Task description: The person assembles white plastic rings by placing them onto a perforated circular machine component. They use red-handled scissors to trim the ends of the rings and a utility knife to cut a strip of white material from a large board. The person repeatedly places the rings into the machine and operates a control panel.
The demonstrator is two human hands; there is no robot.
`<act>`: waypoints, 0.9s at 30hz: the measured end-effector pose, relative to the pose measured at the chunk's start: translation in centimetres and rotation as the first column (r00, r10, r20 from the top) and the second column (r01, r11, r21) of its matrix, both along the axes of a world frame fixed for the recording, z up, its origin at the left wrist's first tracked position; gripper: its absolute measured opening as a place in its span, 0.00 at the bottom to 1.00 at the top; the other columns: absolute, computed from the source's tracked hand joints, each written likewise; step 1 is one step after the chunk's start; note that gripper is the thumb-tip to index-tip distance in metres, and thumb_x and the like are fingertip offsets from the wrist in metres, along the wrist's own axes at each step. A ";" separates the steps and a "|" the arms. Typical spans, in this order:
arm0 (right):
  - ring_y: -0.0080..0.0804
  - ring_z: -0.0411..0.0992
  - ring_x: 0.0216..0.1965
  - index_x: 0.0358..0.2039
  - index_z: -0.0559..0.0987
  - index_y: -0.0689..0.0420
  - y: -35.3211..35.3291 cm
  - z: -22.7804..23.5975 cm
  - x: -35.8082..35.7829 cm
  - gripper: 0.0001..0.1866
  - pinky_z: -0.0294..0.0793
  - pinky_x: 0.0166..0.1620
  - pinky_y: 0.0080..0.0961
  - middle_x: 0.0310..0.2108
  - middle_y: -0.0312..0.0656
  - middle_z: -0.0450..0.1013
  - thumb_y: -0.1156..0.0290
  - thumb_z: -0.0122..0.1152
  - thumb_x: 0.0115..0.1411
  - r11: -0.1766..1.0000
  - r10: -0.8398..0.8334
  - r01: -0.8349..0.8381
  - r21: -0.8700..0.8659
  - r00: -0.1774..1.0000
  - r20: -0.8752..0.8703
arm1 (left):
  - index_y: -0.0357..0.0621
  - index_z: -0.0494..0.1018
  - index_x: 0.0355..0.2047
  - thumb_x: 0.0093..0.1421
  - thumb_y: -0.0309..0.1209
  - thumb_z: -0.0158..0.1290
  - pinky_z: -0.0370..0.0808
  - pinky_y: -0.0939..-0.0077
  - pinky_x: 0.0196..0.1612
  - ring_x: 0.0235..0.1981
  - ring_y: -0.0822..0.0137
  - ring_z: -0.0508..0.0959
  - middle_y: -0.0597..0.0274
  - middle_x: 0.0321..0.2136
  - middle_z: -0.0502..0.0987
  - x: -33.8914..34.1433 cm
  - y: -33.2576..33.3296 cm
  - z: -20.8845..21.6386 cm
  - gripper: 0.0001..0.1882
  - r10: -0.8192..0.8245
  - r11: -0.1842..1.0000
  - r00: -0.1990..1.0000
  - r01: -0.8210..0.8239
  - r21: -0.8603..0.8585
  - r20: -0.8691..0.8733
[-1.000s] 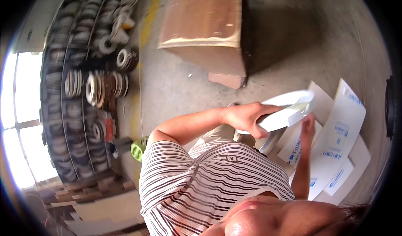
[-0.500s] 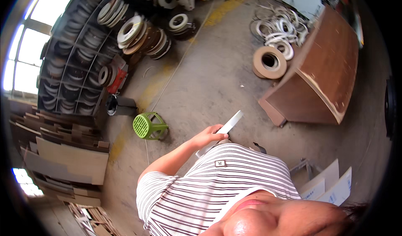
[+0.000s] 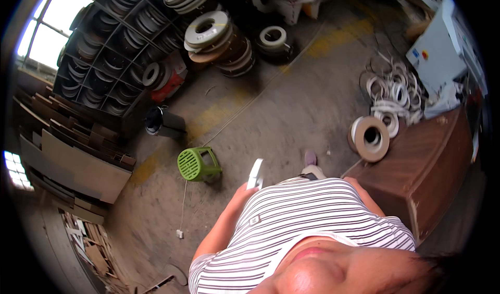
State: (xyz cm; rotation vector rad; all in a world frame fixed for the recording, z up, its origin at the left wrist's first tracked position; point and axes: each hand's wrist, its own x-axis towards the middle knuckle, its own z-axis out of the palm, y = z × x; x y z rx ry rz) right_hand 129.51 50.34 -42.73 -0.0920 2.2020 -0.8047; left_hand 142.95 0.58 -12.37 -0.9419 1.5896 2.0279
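The fingers of my left hand [image 3: 244,195] were closed on 1 white roll [image 3: 255,174], which stuck up past them on the left, just beside my striped shirt [image 3: 317,205]. Only a curved upper part of the roll showed. My right hand [image 3: 352,183] was on the right, near a big brown box [image 3: 411,169], and little of it showed past the shirt. Its fingers were hidden, so I could not tell how far open they were, whether they had hold of anything, or whether they touched the box. Between my 2 hands, 1 purplish shoe [image 3: 310,157] showed on the concrete floor [image 3: 281,124].

To the left of the white roll stood a green stool [image 3: 190,163], and a dark bin [image 3: 171,123] was farther off beyond it. A plug [image 3: 179,234] on a pale cord lay nearer me. On the far right, a tan roll [image 3: 384,150] was by the box, with a heap of white coils [image 3: 398,93] behind it and a pale blue machine [image 3: 437,59] farther right. On the far left, a dark rack [image 3: 136,29] held many rolls, and brown boards [image 3: 86,161] were stacked on the nearer side of it.
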 end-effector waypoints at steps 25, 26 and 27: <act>0.52 0.76 0.46 0.41 0.81 0.58 -68.6 7.6 -51.0 0.19 0.74 0.49 0.43 0.41 0.53 0.78 0.55 0.58 0.60 0.593 0.799 -0.802 0.076 0.575 -0.175 | 0.35 0.71 0.50 0.62 0.40 0.52 0.72 0.77 0.37 0.32 0.72 0.74 0.62 0.32 0.75 -20.0 -39.0 -4.8 0.23 0.719 0.694 0.694 -0.720 0.012 -0.036; 0.52 0.76 0.45 0.41 0.81 0.58 -70.6 7.7 -52.8 0.19 0.74 0.49 0.43 0.40 0.53 0.78 0.55 0.58 0.60 0.596 0.798 -0.800 0.074 0.578 -0.173 | 0.34 0.71 0.50 0.62 0.40 0.52 0.72 0.77 0.37 0.32 0.72 0.74 0.62 0.31 0.75 -21.0 -41.0 -4.9 0.23 0.728 0.685 0.684 -0.728 0.014 -0.041; 0.52 0.76 0.45 0.39 0.81 0.58 -73.3 9.6 -54.3 0.19 0.74 0.48 0.43 0.39 0.54 0.79 0.55 0.58 0.59 0.643 0.761 -0.762 0.083 0.621 -0.188 | 0.34 0.71 0.50 0.62 0.40 0.52 0.72 0.78 0.36 0.32 0.72 0.74 0.63 0.31 0.75 -21.9 -43.0 -5.0 0.23 0.745 0.666 0.665 -0.745 0.019 -0.047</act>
